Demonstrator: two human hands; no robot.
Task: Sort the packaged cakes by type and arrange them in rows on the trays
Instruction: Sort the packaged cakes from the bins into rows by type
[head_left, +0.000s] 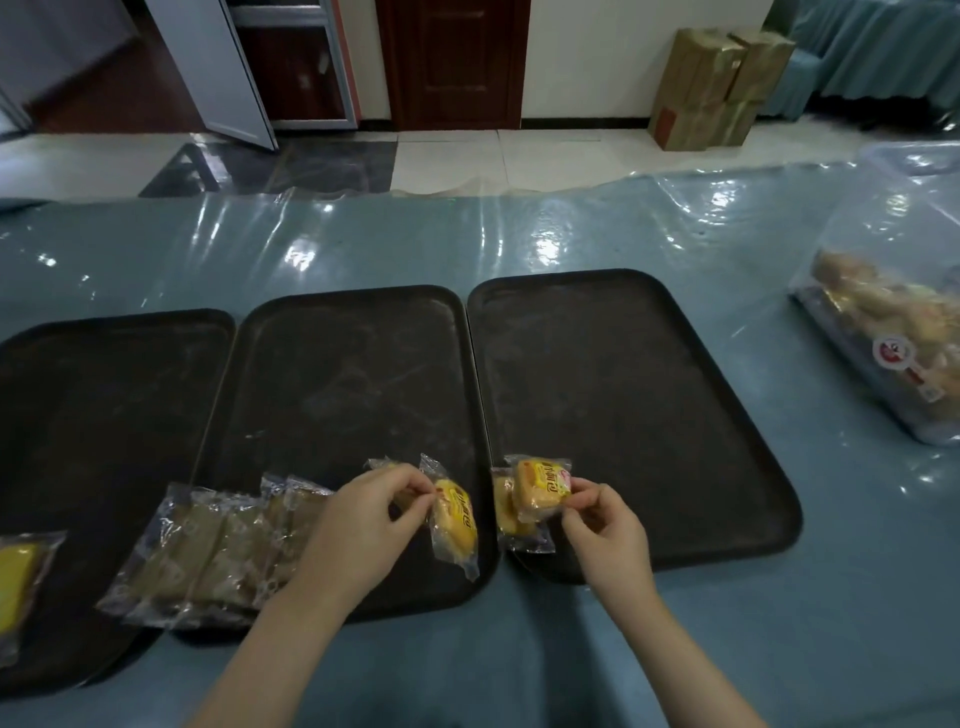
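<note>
A yellow cake (457, 514) is pinched by the left hand (363, 519), another cake (540, 491) by the right hand (605, 525) — each hung below the fingertips by its wrapper edge, presumably for sorting onto the trays (649, 374).

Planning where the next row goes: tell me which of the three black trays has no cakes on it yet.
None is fully bare. The right tray holds fewest: two packets at its near-left corner. The middle tray carries a near-edge row; the left tray has packets at its near edge.
</note>
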